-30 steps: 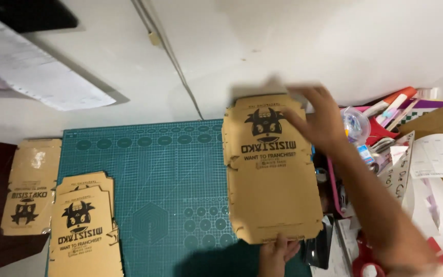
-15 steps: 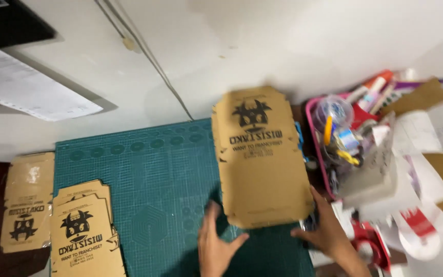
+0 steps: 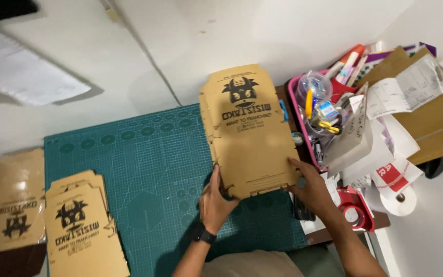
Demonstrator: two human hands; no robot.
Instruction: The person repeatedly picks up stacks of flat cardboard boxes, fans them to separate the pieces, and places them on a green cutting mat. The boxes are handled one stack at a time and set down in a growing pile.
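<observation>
The person stands over the bench with both hands on a flat, die-cut cardboard box blank (image 3: 248,131), brown with a black horned-mascot print. It lies along the right edge of the green cutting mat (image 3: 144,179), its far end running off the mat's back edge onto the white surface. The left hand (image 3: 215,201) presses on the blank's near left corner, thumb up along its side edge, fingers (image 3: 227,194) curled loosely at or just under the near edge; how much of a grip that is, I cannot quite tell from here. The right hand (image 3: 311,187) lies on the near right corner, fingers spread flat on the card rather than closed around it.

At the mat's near left corner sits a stack of the same blanks (image 3: 82,225), with another pile (image 3: 19,197) beside it, off the mat.

The risk I see is on the right: a pink tray (image 3: 296,110) crammed with pens and scissors sits just beside the blank, and a red tape dispenser (image 3: 356,208) is near the right wrist. Swinging or lifting the card could catch the tray and spill it, and the small tabs along the near edge look easy to bend under pressing fingers.
</observation>
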